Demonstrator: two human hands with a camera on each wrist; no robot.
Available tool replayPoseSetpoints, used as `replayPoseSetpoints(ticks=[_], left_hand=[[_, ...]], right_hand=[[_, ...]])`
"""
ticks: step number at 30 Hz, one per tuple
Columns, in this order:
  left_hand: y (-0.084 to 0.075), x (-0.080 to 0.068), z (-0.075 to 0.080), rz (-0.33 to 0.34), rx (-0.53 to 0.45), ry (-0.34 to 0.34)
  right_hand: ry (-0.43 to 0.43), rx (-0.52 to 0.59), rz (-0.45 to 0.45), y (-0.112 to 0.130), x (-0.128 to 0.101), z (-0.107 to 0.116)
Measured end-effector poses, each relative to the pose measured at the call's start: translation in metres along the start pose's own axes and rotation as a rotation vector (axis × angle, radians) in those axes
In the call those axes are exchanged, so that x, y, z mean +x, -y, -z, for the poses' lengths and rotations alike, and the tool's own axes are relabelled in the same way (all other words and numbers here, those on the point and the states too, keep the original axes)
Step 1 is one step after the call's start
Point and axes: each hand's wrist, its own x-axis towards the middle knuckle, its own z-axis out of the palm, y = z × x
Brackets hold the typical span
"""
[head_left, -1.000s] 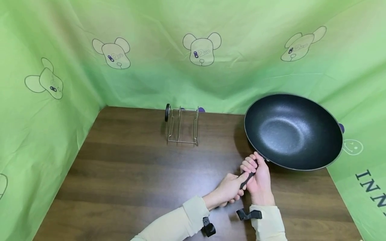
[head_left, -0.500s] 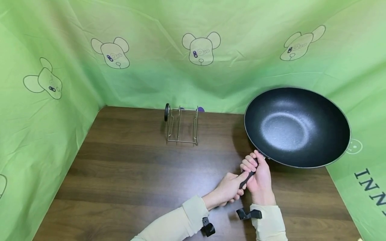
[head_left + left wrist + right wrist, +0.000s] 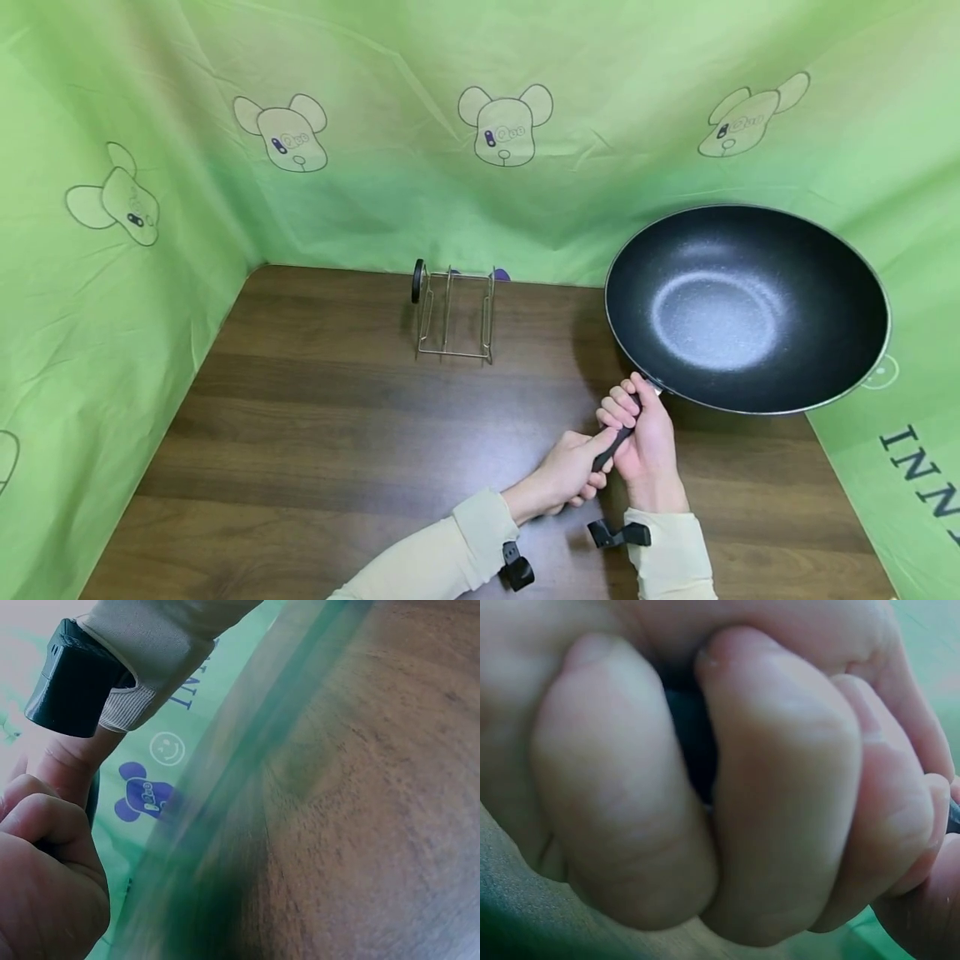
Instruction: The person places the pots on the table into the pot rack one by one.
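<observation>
**Wok up on its handle, both hands clamped**

Green cartoon-bear sheeting walls off the brown wooden table [image 3: 315, 433] on three sides.

Head view: I've got the black wok [image 3: 746, 308] tilted up off the table over the far right corner, bowl facing me, rim near the sheeting. My right hand [image 3: 647, 433] wraps the handle [image 3: 609, 450] up near the bowl; my left hand [image 3: 572, 473] wraps the handle's tail end, just behind and touching the right. Both forearms come in from the near edge, wrists close together, sleeves down to the wrist cameras. Wire rack [image 3: 453, 315] stands empty at the far edge, about mid-table, well apart from the wok.

Left wrist view: my left hand [image 3: 45, 870] is a closed fist low left, dark handle just showing behind the knuckles; right sleeve and camera mount above it. Rest is blurred table and sheeting.

Right wrist view: my right fingers [image 3: 780, 787] fill the picture, curled tight on the dark handle [image 3: 694, 739].

Judgement: carry step, wok lifted and swinging. Next move likely needs a leftward sweep toward the rack, holding the tilt so the rim clears the wires.
</observation>
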Motion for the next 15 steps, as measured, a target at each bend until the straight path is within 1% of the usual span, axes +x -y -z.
replayPoseSetpoints(ticks=[6, 15], left_hand=[[0.0024, 0.0042, 0.0018, 0.012, -0.038, 0.038], [-0.0015, 0.009, 0.0068, 0.017, -0.073, 0.09]], right_hand=[[-0.042, -0.047, 0.005, 0.0006, 0.0013, -0.0013], [-0.039, -0.079, 0.015, 0.0007, 0.008, -0.0043]])
